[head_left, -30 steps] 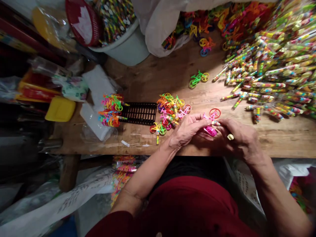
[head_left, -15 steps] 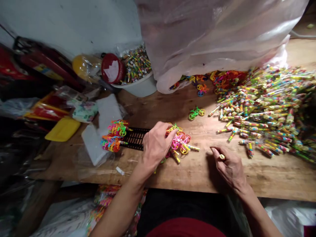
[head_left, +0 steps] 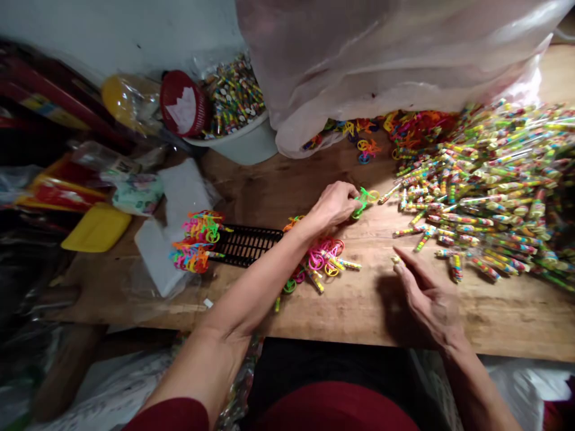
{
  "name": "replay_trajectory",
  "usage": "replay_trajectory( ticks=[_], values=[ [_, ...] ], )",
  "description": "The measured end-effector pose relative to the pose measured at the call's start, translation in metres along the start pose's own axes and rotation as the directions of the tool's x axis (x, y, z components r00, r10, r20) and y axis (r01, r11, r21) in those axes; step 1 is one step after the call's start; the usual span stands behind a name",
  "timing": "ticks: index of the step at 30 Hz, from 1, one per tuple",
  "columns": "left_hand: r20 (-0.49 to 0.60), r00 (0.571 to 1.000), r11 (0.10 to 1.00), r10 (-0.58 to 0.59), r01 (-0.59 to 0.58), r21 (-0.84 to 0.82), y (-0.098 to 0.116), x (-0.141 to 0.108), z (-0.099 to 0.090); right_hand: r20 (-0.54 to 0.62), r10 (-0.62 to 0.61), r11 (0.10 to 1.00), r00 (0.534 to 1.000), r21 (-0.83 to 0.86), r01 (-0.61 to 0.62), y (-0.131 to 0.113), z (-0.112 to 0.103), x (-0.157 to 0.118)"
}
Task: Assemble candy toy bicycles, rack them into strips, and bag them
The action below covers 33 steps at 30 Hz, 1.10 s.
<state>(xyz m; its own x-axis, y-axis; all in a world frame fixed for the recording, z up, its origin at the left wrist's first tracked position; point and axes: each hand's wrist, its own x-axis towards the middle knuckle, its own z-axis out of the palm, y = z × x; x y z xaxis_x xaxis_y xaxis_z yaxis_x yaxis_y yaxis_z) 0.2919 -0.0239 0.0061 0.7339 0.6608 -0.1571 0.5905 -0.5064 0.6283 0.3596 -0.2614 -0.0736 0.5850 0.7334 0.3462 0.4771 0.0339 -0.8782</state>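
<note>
My left hand [head_left: 338, 206] stretches across the table, its fingertips pinched on a small green plastic toy bicycle [head_left: 360, 203]. Between the thumb and fingers of my right hand [head_left: 429, 299] is a slim candy tube [head_left: 396, 260], mostly hidden; only its pale end shows. Below my left wrist lies a heap of toy bicycles with tubes [head_left: 326, 257] in pink, yellow and green. A black slotted plastic rack [head_left: 247, 244] runs left from there, partly behind my forearm. At its far left end sit bright bicycles on tubes [head_left: 193, 254].
A big pile of wrapped candy tubes [head_left: 485, 197] covers the right side. Loose bicycles [head_left: 417, 129] lie under a large plastic bag [head_left: 381, 60]. A tub [head_left: 247, 143] of tubes and a red basket [head_left: 184, 105] stand at the back left. White foam blocks [head_left: 155, 257] lie left.
My left hand has moved right and away from the heap to the green bicycle and taken hold of it. My right hand has turned slightly, still holding the tube. The view has shifted a little.
</note>
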Motion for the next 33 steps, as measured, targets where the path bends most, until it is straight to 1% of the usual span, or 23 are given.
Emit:
replay_trajectory(
  ticks=[1,2,3,4,5,7,8,10,13,17,20,24,26,29,31,33],
  values=[
    [0.051,0.999,0.984,-0.018,0.026,-0.178,0.001,-0.010,-0.001,-0.050,0.053,0.997,0.997,0.059,-0.050,-0.002,0.001,0.002],
    [0.113,0.993,0.933,-0.031,0.069,-0.354,0.002,-0.021,-0.002,-0.094,0.103,0.989,0.990,0.115,-0.092,-0.005,0.002,0.005],
    [0.182,0.983,0.854,-0.036,0.125,-0.504,0.004,-0.032,-0.002,-0.130,0.140,0.980,0.982,0.159,-0.118,-0.008,0.004,0.008],
    [0.248,0.968,0.765,-0.033,0.184,-0.617,0.005,-0.043,0.000,-0.159,0.159,0.974,0.974,0.186,-0.129,-0.010,0.005,0.011],
    [0.310,0.950,0.682,-0.020,0.240,-0.691,0.006,-0.055,0.002,-0.180,0.160,0.973,0.971,0.194,-0.124,-0.012,0.006,0.013],
    [0.415,0.909,0.561,0.019,0.334,-0.757,0.007,-0.074,0.011,-0.193,0.129,0.980,0.973,0.178,-0.095,-0.014,0.009,0.013],
    [0.447,0.894,0.518,0.035,0.366,-0.773,0.008,-0.082,0.016,-0.183,0.110,0.982,0.977,0.171,-0.078,-0.014,0.011,0.012],
    [0.473,0.879,0.454,0.058,0.399,-0.797,0.008,-0.094,0.027,-0.151,0.076,0.983,0.986,0.174,-0.049,-0.013,0.013,0.007],
    [0.485,0.873,0.419,0.062,0.418,-0.806,0.009,-0.103,0.038,-0.139,0.076,0.977,0.987,0.208,-0.046,-0.013,0.015,-0.002],
    [0.477,0.879,0.387,0.005,0.438,-0.811,0.009,-0.103,0.040,-0.144,0.108,0.966,0.984,0.248,-0.069,-0.014,0.017,-0.010],
    [0.496,0.867,0.389,-0.043,0.472,-0.791,0.010,-0.103,0.038,-0.167,0.093,0.967,0.982,0.249,-0.049,-0.013,0.017,-0.012],
    [0.529,0.846,0.409,-0.070,0.508,-0.758,0.011,-0.104,0.040,-0.181,0.048,0.976,0.982,0.217,-0.007,-0.012,0.017,-0.013],
    [0.515,0.855,0.419,-0.064,0.492,-0.763,0.011,-0.105,0.042,-0.178,0.029,0.980,0.984,0.199,0.007,-0.013,0.018,-0.013],
    [0.486,0.874,0.415,-0.007,0.445,-0.793,0.008,-0.107,0.046,-0.184,0.012,0.985,0.983,0.170,0.020,-0.014,0.018,-0.012],
    [0.490,0.872,0.406,0.024,0.439,-0.802,0.006,-0.108,0.048,-0.183,-0.021,0.986,0.983,0.161,0.051,-0.013,0.018,-0.013],
    [0.511,0.859,0.391,0.025,0.462,-0.796,0.004,-0.109,0.050,-0.171,-0.092,0.983,0.981,0.142,0.117,-0.009,0.017,-0.015]
  ],
)
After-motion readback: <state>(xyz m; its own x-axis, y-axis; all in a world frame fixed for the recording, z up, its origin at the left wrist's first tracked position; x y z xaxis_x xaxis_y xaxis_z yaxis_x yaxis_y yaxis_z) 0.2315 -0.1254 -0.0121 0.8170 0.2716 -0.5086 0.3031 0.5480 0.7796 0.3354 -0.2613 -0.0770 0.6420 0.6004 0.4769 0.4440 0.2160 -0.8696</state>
